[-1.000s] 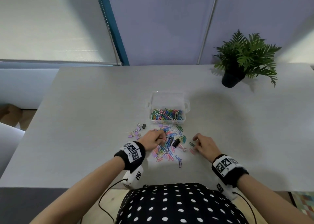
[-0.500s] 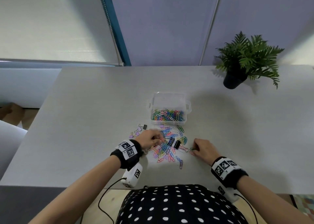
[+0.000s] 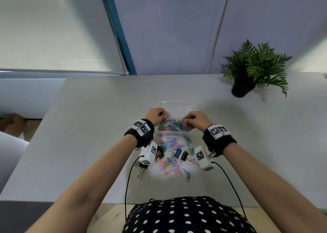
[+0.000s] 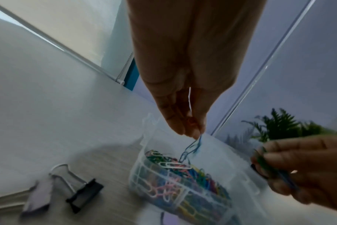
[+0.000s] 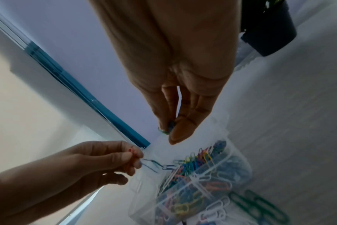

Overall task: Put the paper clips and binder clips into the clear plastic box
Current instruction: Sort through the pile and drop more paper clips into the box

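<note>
Both hands have risen from the loose pile; the left hand (image 3: 155,115) and right hand (image 3: 196,121) are now hovering over the clear plastic box (image 3: 177,107), fingers pinching coloured paper clips (image 4: 190,150).

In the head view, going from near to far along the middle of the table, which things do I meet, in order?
Loose paper clips with black binder clips among them → clear box part-filled with clips, both hands over it, left hand, right hand → bare table → wall.
</note>
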`<control>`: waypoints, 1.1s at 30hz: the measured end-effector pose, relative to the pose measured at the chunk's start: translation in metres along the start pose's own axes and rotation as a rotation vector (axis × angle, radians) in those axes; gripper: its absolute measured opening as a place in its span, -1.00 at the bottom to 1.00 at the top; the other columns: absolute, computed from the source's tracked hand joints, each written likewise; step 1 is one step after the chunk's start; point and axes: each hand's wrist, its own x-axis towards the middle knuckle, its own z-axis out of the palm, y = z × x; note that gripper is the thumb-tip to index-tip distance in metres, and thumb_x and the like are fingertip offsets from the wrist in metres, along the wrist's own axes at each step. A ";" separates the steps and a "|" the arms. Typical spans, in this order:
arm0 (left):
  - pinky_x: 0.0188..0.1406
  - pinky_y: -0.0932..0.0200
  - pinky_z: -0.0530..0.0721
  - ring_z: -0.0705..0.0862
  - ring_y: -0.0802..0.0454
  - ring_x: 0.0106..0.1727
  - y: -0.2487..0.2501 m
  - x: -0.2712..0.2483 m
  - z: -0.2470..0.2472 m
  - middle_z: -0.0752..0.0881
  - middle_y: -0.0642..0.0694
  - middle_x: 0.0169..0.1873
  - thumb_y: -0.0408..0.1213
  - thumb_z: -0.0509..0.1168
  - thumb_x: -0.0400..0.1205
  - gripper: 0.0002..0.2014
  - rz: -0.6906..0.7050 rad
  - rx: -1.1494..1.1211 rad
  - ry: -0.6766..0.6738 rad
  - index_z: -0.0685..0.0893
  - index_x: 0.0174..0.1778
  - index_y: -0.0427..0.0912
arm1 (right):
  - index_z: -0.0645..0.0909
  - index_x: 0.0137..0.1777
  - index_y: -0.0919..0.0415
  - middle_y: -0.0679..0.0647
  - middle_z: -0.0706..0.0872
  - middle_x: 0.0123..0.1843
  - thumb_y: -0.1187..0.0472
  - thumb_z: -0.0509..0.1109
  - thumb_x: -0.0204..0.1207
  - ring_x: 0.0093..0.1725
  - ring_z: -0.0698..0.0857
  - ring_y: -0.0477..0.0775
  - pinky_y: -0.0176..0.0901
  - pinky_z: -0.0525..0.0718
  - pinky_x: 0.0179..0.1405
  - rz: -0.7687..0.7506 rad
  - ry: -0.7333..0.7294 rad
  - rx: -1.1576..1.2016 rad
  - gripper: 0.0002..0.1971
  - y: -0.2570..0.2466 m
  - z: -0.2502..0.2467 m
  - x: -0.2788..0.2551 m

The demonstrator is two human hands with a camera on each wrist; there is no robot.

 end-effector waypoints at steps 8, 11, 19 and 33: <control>0.38 0.07 0.50 0.64 -0.14 0.27 -0.007 -0.024 0.012 0.69 -0.27 0.22 -0.45 0.13 0.67 -0.69 0.128 0.190 0.001 0.59 0.30 -0.30 | 0.63 0.13 0.35 0.22 0.72 0.12 0.45 0.25 0.52 0.07 0.68 0.11 -0.17 0.59 0.14 -0.094 -0.033 -0.206 -0.76 0.011 -0.002 -0.016; 0.32 0.10 0.57 0.68 -0.09 0.19 -0.013 -0.044 0.021 0.72 -0.24 0.16 -0.50 0.10 0.65 -0.71 0.225 0.184 -0.044 0.62 0.23 -0.30 | 0.64 0.11 0.40 0.21 0.73 0.08 0.50 0.25 0.50 0.05 0.67 0.08 -0.25 0.53 0.11 -0.148 0.056 -0.247 -0.77 0.034 -0.018 -0.035; 0.21 0.07 0.64 0.66 -0.01 0.03 -0.036 -0.093 0.053 0.68 -0.13 0.06 -0.44 0.09 0.65 -0.79 0.354 0.373 -0.190 0.63 0.02 -0.22 | 0.60 0.06 0.30 0.27 0.61 0.04 0.35 0.40 0.42 0.09 0.56 0.28 0.06 0.51 0.11 -0.019 0.013 -0.634 -0.79 0.114 -0.026 -0.071; 0.11 0.02 0.68 0.57 -0.06 0.21 -0.033 -0.114 0.086 0.57 -0.12 0.18 0.05 0.21 0.60 -0.58 0.200 0.596 -0.133 0.48 0.20 -0.20 | 0.44 -0.20 0.10 -0.08 0.67 -0.37 0.33 0.42 0.43 -0.37 0.62 -0.26 -0.30 0.54 -0.19 -0.042 -0.203 -0.403 -0.80 0.112 0.015 -0.095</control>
